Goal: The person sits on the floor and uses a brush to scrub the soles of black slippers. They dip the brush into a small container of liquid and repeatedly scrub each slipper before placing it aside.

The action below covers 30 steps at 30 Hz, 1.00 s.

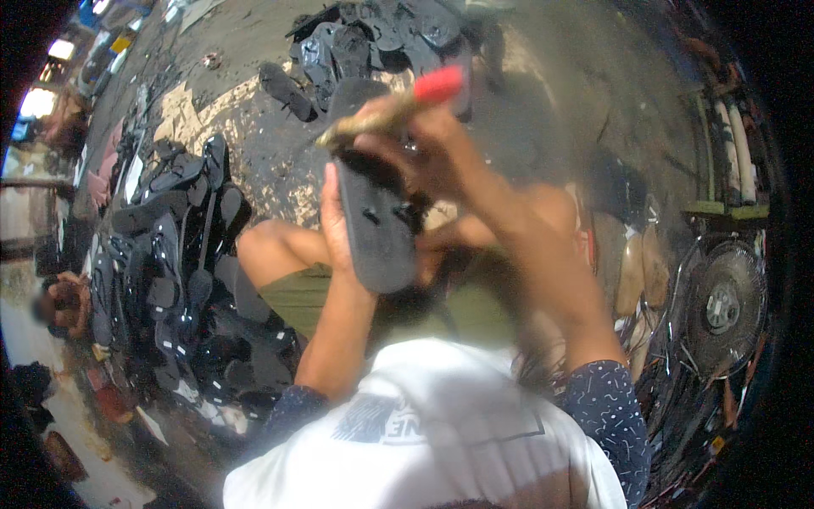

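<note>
My left hand (337,222) grips a dark grey sandal sole (380,246) from its left edge, thumb along the side. The sole stands lengthwise in front of me, above my lap, with small dark strap pieces poking through its face. My right hand (431,142), smeared by motion, is closed round a brass-coloured tool with a red end (438,86). That tool lies slantwise over the sole's far half, its narrow tip at the sole's left edge. Blur hides what kind of tool it is.
Many black sandals (174,237) are heaped at my left. Another pile of sandals (373,38) lies ahead on the stained floor. A round fan (723,297) stands at the right, near dark strips and scraps. At the far left another person (66,304) is seen.
</note>
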### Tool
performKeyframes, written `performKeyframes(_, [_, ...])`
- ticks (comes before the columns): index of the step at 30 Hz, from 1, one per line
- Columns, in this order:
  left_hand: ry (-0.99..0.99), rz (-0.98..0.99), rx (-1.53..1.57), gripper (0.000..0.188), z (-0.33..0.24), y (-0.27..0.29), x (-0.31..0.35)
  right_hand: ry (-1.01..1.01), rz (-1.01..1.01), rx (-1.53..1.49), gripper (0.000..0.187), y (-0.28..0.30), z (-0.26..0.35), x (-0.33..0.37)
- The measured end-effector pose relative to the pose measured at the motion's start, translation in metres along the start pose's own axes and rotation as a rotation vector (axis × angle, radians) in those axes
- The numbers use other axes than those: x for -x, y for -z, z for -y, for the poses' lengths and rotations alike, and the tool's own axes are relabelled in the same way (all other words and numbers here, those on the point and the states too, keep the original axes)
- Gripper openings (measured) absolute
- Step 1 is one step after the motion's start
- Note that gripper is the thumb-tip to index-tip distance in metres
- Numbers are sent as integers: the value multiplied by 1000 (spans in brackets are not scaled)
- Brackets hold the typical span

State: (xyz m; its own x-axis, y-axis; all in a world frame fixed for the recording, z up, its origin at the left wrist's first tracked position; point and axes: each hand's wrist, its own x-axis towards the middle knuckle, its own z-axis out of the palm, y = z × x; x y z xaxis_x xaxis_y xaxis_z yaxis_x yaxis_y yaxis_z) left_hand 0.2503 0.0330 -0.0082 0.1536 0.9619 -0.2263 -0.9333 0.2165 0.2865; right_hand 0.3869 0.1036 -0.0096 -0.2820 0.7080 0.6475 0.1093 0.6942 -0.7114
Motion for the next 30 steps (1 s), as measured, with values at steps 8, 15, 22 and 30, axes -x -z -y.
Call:
performKeyframes(8, [-33, 13, -48, 60, -17, 19, -19, -9, 57, 98, 26, 2, 10, 47])
performKeyframes(15, [6, -52, -254, 59, -1, 3, -40, -348, 62, -132, 28, 12, 28, 77])
performKeyframes(22, [319, -166, -435, 57, 106, 59, -113, -661, -545, -159, 25, 107, 87, 135])
performKeyframes(30, [311, -133, -389, 67, 203, -28, -292, -581, -972, -46, 41, 185, 110, 173])
